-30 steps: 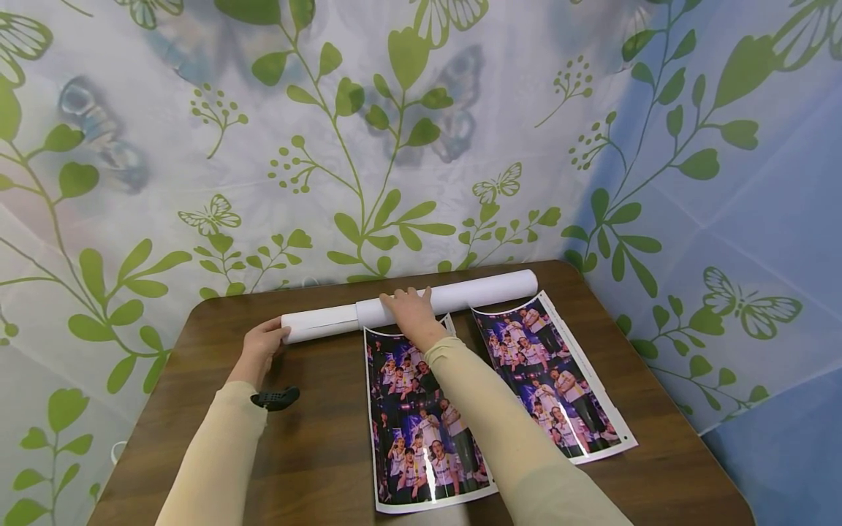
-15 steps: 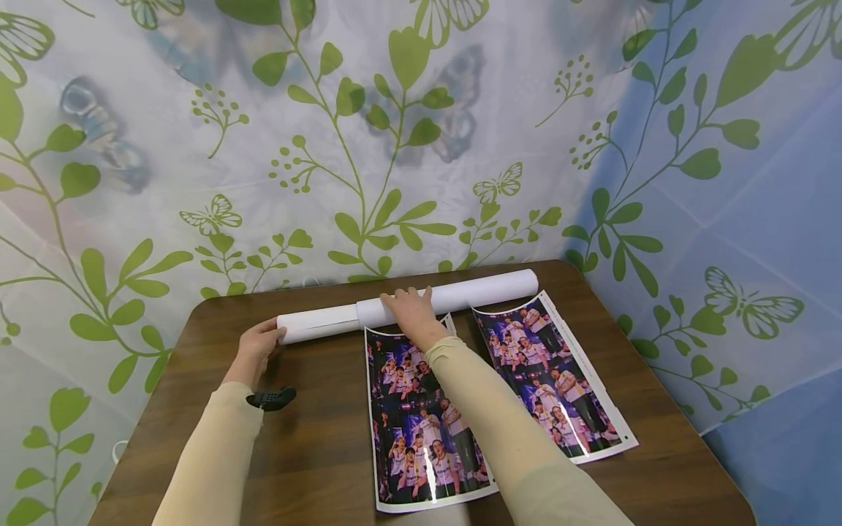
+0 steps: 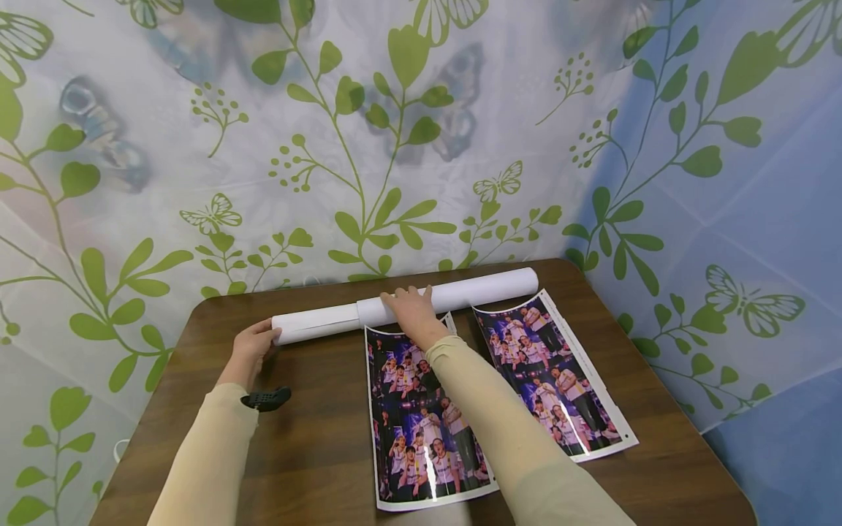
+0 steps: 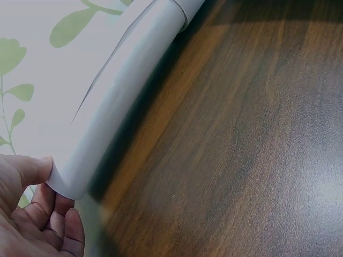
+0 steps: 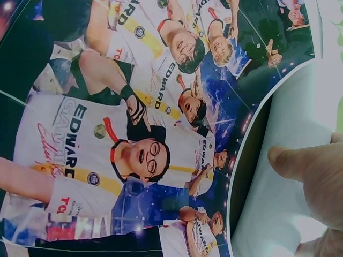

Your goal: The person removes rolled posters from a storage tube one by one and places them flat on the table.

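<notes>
A long white paper roll lies across the back of the table, and a narrower white inner roll sticks out of its left end. My left hand pinches the inner roll's outer end, with the thumb on top and fingers beneath the rim, as the left wrist view shows. Over the outer roll lies my right hand, its fingers across the top and its thumb against the near side. Below the right forearm is a glossy group-photo poster, its far edge curling up by the roll.
A second glossy poster lies to the right, curled at its far edge. The brown wooden table backs onto a leaf-printed curtain. A black device sits at the left wrist.
My left hand has slid slightly left with the inner roll, so more of it shows outside the outer roll. The right hand and the posters have stayed in place.
</notes>
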A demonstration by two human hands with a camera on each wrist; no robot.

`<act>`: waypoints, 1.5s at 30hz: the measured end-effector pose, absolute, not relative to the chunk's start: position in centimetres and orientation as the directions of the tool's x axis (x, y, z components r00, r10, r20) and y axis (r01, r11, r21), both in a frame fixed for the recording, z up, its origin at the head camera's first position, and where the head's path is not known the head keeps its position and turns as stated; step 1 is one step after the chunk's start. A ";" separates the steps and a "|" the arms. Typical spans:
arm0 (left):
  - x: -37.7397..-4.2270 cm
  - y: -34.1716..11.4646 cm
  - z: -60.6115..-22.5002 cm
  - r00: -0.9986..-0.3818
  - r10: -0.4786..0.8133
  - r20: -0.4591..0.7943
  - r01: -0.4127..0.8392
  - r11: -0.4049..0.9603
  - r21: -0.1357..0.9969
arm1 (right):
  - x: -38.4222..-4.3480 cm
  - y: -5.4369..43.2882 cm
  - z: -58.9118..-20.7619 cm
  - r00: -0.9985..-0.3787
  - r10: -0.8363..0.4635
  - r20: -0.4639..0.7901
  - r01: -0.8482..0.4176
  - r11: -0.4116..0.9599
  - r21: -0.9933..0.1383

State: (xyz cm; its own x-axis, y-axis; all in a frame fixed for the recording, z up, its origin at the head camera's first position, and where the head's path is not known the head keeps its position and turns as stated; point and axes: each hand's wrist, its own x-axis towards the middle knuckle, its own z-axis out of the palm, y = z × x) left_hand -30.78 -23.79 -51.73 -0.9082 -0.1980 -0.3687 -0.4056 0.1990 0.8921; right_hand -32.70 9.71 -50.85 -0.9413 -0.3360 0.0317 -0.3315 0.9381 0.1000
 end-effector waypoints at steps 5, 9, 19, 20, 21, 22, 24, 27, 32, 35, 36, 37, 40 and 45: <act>-30.8 -24.1 -51.6 -0.911 -0.195 -0.364 -0.400 0.193 0.896 | -32.6 9.7 -50.7 -0.940 -0.339 0.035 -0.335 0.938 0.092; -30.8 -24.4 -51.6 -0.909 -0.202 -0.364 -0.400 0.187 0.897 | -32.7 9.7 -50.8 -0.944 -0.328 0.028 -0.324 0.942 0.089; -30.7 -25.1 -51.4 -0.901 -0.211 -0.378 -0.416 0.180 0.891 | -32.9 9.7 -50.9 -0.948 -0.318 0.016 -0.316 0.945 0.084; -30.7 -25.3 -51.4 -0.901 -0.211 -0.378 -0.416 0.182 0.891 | -32.9 9.7 -50.9 -0.948 -0.318 0.015 -0.315 0.945 0.085; -30.6 -25.4 -51.4 -0.901 -0.211 -0.380 -0.418 0.182 0.890 | -32.9 9.7 -50.9 -0.948 -0.317 0.013 -0.314 0.945 0.086; -30.6 -25.5 -51.4 -0.900 -0.213 -0.380 -0.419 0.183 0.890 | -32.8 9.7 -50.8 -0.949 -0.316 0.011 -0.314 0.945 0.085; -30.6 -25.8 -51.5 -0.899 -0.218 -0.380 -0.421 0.185 0.888 | -32.8 9.7 -50.8 -0.948 -0.317 0.011 -0.315 0.945 0.085; -30.5 -26.2 -51.6 -0.897 -0.224 -0.382 -0.424 0.188 0.886 | -32.8 9.7 -50.7 -0.948 -0.318 0.009 -0.317 0.945 0.082; -30.4 -26.9 -51.8 -0.896 -0.223 -0.384 -0.428 0.197 0.882 | -32.8 9.7 -50.7 -0.947 -0.321 0.007 -0.319 0.945 0.069; -30.3 -27.3 -51.8 -0.893 -0.226 -0.389 -0.434 0.205 0.878 | -32.9 9.7 -50.8 -0.946 -0.324 0.012 -0.322 0.944 0.067; -30.2 -27.4 -51.8 -0.893 -0.228 -0.387 -0.433 0.206 0.877 | -32.9 9.7 -50.9 -0.946 -0.324 0.013 -0.323 0.944 0.068; -30.1 -27.5 -51.7 -0.893 -0.229 -0.387 -0.433 0.207 0.877 | -32.9 9.7 -50.9 -0.946 -0.325 0.014 -0.323 0.944 0.069; -29.9 -27.9 -51.6 -0.892 -0.232 -0.387 -0.434 0.205 0.877 | -33.0 9.6 -51.0 -0.946 -0.324 0.015 -0.323 0.944 0.073; -29.5 -28.2 -51.4 -0.891 -0.237 -0.388 -0.436 0.208 0.875 | -32.9 9.6 -51.0 -0.946 -0.324 0.021 -0.321 0.944 0.075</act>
State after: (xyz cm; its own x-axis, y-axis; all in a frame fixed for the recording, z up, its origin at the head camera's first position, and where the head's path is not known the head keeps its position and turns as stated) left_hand -29.49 -28.25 -51.41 -0.8908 -0.2373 -0.3876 -0.4363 0.2083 0.8754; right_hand -32.91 9.61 -50.97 -0.9459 -0.3237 0.0210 -0.3213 0.9440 0.0746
